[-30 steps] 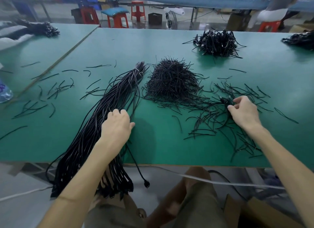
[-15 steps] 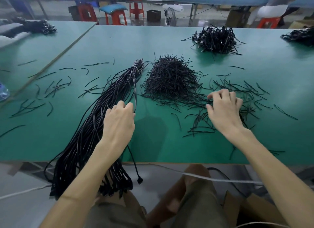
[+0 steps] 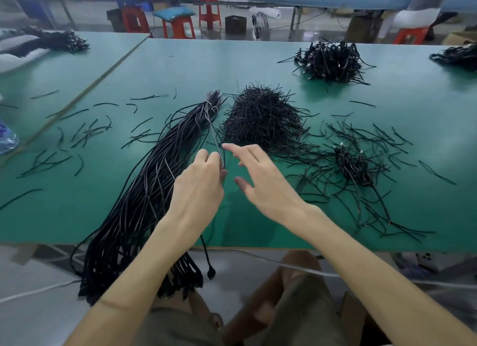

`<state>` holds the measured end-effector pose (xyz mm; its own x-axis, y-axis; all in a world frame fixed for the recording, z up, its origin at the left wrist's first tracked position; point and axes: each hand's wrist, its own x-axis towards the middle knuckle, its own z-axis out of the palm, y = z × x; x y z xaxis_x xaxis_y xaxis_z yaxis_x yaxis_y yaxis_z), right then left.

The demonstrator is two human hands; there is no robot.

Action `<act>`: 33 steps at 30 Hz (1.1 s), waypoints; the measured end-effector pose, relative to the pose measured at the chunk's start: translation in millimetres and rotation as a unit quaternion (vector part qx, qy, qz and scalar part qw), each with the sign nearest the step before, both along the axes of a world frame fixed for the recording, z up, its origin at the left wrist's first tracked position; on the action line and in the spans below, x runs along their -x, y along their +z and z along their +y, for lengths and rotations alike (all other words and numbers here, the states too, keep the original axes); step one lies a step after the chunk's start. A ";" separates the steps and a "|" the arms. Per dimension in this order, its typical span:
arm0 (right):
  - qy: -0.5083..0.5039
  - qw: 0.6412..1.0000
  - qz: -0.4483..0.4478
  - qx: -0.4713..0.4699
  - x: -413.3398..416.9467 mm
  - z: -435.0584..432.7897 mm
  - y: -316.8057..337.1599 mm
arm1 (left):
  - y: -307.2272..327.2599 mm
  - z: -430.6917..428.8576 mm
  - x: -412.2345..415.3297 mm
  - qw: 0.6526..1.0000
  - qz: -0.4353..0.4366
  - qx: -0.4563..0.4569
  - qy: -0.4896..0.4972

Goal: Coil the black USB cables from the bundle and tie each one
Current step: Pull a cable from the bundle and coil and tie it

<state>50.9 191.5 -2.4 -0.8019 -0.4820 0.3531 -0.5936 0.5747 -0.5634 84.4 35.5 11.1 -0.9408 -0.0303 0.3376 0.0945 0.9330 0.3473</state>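
- Both hands have come together since a moment ago: the right hand [image 3: 265, 183] has swung in from the scattered ties on the right, and the left hand [image 3: 198, 190] has lifted off the bundle [image 3: 139, 198].
- Left grip is closed, pinching one cable [image 3: 213, 138] raised clear of the rest, probably to single it out for coiling.
- Right grip is open, fingers spread and holding nothing, just beside the pinched strand.
- Slanting across the tabletop [image 3: 180, 67], the bundle is bound at its far end, and its plugs hang over the near edge.
- Heaped ties [image 3: 260, 118] sit just beside the bundle, within easy reach; a coiled cable [image 3: 353, 165] rests among the scattered ties.
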 end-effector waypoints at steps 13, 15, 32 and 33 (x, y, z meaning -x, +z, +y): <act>0.014 0.997 -0.079 0.002 -3.8 -19.3 -14.1 | -20.2 -25.5 11.2 0.979 -0.095 -0.158 -0.089; 0.005 0.997 -0.077 -0.008 -5.1 -17.5 -16.4 | -24.0 -25.4 13.1 0.974 -0.114 -0.179 -0.076; -0.139 0.937 -0.297 0.121 10.7 -53.8 -19.2 | -19.8 -63.3 12.7 0.991 -0.008 -0.056 0.125; -0.141 0.942 -0.289 0.097 14.1 -60.6 -18.4 | -21.9 -66.9 11.6 0.992 -0.019 -0.020 0.123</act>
